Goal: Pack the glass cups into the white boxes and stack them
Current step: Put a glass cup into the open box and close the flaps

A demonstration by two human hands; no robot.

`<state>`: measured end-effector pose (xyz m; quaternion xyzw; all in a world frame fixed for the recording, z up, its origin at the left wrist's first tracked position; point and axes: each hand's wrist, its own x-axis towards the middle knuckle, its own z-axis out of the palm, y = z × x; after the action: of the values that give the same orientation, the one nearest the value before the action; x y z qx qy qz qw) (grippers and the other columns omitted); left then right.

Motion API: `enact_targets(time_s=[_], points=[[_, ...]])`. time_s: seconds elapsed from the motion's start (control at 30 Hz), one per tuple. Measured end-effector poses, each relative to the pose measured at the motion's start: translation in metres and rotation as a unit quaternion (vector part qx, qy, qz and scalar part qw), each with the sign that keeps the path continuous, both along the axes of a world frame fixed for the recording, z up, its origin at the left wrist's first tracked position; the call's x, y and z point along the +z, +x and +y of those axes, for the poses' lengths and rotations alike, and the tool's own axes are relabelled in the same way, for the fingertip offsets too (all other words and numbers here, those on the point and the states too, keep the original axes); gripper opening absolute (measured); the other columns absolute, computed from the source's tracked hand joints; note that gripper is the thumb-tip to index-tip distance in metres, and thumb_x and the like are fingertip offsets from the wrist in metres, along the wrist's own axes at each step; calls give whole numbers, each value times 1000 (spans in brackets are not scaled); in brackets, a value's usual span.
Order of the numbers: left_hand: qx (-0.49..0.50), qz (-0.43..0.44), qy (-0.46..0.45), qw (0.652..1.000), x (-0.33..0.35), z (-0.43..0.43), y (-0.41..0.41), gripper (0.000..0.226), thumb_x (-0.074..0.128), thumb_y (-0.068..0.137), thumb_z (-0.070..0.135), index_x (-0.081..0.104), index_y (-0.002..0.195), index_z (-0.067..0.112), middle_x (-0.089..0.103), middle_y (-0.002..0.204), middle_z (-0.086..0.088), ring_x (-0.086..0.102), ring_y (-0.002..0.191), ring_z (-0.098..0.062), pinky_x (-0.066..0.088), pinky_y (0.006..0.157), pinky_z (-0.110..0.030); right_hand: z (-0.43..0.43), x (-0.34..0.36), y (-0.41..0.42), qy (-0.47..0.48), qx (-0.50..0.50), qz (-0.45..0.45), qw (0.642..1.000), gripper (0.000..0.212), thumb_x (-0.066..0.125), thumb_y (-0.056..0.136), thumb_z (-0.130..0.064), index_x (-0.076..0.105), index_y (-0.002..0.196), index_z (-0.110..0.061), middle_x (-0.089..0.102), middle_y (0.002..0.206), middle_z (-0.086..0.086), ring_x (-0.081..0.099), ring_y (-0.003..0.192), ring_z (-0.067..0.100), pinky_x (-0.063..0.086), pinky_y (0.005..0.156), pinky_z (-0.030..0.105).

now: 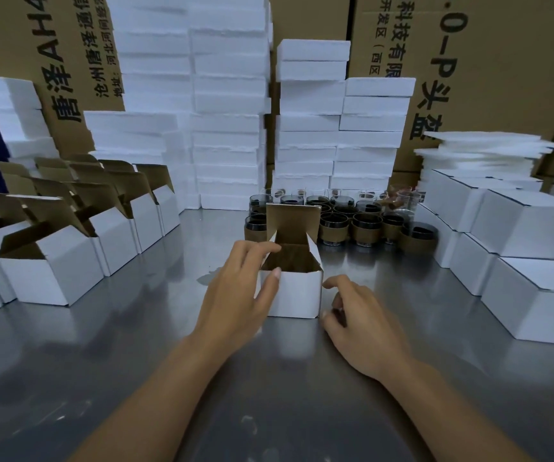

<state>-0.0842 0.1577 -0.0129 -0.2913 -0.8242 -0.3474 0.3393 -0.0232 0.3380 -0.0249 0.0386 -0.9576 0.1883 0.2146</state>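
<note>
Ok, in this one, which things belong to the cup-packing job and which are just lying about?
Job: open box held by the left hand, right hand beside it, glass cups behind, open boxes at left, closed boxes stacked at right.
Lying about: foam blocks, foam sheets, brown cartons.

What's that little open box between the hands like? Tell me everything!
The little box is white cardboard outside and plain brown inside. It stands upright on the shiny metal table, open, its lid flap standing straight up at the back and side flaps raised. No cup shows inside. The left hand grips its left side, thumb on the front top edge. The right hand lies curled by its right lower corner; whether it touches is unclear. Just behind it stand glass cups.
</note>
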Motion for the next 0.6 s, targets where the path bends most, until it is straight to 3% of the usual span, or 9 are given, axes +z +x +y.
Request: enact_targets(time_s=[0.07,0.17,0.3,0.5,0.6], points=[[-4,-8,10,1000,-1,1,-1,26,54,91,29,53,116,24,39,105,17,51,80,1,44,58,-11,4,1,-7,-37,3,-3,999,33,46,93,-18,43,125,-24,51,89,-9,47,84,8,37,67,23],[-3,-19,18,1000,-2,2,-1,26,54,90,30,55,115,24,43,107,14,51,80,4,39,59,-5,18,10,-29,-122,-29,-16,992,28,41,95,-10,48,121,-18,57,97,-2,55,87,16,47,79,34],[-4,41,-31,999,-2,0,-1,24,52,87,23,61,109,21,54,100,1,51,67,-6,44,50,-11,44,31,-71,-203,-112,-27,972,36,37,92,-1,47,123,-15,58,113,10,56,101,27,47,89,43],[-10,68,-80,994,-1,1,-5,12,52,88,25,58,97,28,51,97,2,53,71,-10,47,47,-21,51,50,-120,-168,-147,-81,971,54,42,92,-8,29,141,-27,55,117,8,57,89,24,49,74,40],[-8,66,-73,995,-2,3,-7,11,54,86,25,59,95,28,50,97,3,53,72,-10,48,48,-21,49,49,-134,-127,-165,-98,973,63,48,90,-12,22,145,-31,51,124,10,56,97,26,51,81,43]])
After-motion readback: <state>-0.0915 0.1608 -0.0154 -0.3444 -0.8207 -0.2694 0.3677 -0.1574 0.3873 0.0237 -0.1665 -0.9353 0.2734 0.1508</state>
